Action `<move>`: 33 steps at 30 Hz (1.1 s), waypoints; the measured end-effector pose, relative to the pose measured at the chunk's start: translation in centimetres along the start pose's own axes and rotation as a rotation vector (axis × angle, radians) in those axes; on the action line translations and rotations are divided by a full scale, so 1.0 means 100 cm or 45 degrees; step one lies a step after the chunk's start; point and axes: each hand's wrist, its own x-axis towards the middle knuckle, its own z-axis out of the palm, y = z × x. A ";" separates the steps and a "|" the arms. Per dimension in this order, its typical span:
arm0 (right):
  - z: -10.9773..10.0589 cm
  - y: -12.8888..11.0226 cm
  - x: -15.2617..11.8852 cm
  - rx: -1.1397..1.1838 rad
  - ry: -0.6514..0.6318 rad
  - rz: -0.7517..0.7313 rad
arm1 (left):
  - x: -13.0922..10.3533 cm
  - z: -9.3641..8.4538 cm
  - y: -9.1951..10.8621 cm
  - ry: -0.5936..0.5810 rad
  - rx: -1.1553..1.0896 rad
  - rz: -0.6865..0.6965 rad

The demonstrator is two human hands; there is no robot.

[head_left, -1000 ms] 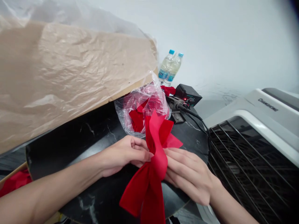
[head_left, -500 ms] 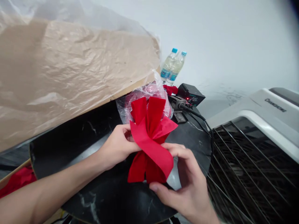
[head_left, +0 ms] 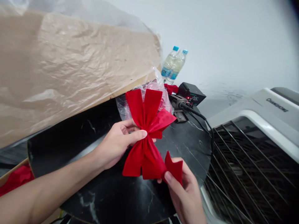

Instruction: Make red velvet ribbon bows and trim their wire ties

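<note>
A red ribbon bow (head_left: 151,107), velvety with several loops, is held up over a black marbled round table (head_left: 93,189). My left hand (head_left: 119,140) pinches its gathered centre, thumb on top and the other fingers behind. Down at the lower right, my right hand (head_left: 187,189) grips one ribbon tail between thumb and fingers, its notched end sticking up past the thumb. Another tail points to the upper right, untouched by either hand.
Behind the bow lies a clear plastic bag (head_left: 167,104) with red items inside. Two bottles (head_left: 173,65) stand near a black control box (head_left: 191,93) with a cable. A plastic-covered brown board (head_left: 81,59) leans at left; a white heater (head_left: 252,115) stands at right.
My left thumb has come onto the bow's centre. My right hand has taken hold of the tail that lay across the front and drawn it down to the lower right.
</note>
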 end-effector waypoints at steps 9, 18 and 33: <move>0.013 0.005 -0.004 0.187 -0.064 0.290 | -0.002 0.008 -0.007 -0.081 -0.121 0.034; -0.016 -0.036 0.045 -0.688 0.168 -0.373 | -0.002 0.002 -0.004 -0.269 0.025 0.009; 0.008 -0.041 0.087 0.299 0.579 -0.338 | 0.001 0.000 -0.002 -0.354 -0.008 -0.274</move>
